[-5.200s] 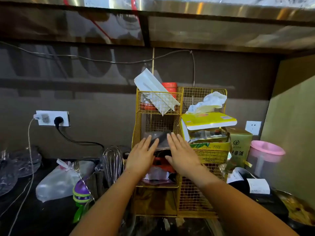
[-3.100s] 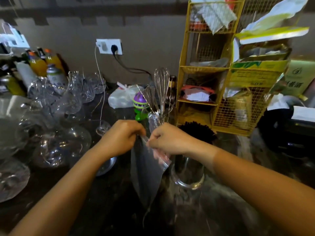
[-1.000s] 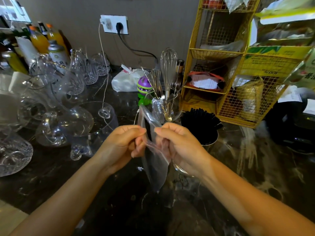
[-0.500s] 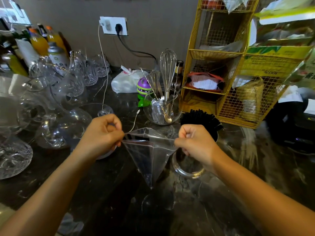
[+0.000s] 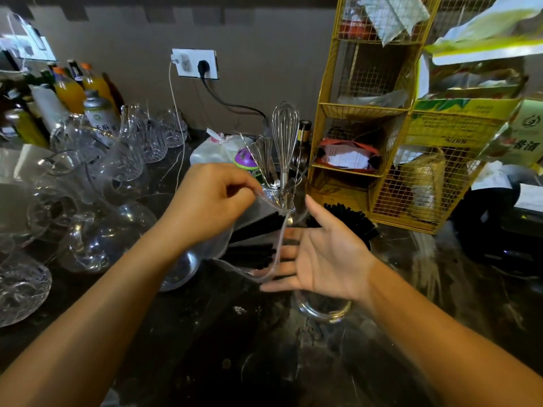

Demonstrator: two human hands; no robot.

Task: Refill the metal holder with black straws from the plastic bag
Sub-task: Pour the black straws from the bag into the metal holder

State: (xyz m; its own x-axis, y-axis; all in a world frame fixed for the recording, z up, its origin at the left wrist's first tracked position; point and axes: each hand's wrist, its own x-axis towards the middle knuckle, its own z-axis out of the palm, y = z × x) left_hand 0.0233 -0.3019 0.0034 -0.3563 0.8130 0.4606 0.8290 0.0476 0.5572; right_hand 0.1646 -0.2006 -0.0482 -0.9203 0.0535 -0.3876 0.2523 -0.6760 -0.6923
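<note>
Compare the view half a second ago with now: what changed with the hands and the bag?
The right hand let go of the bag and opened flat at its mouth. The left hand lifted its edge, tipping the straws sideways. The holder and whisk stayed put.

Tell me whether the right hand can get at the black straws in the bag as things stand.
Probably yes. The left hand holds the plastic bag tipped with its mouth open toward the right hand, whose open fingers already sit beside the straws. Nothing lies between them.
</note>
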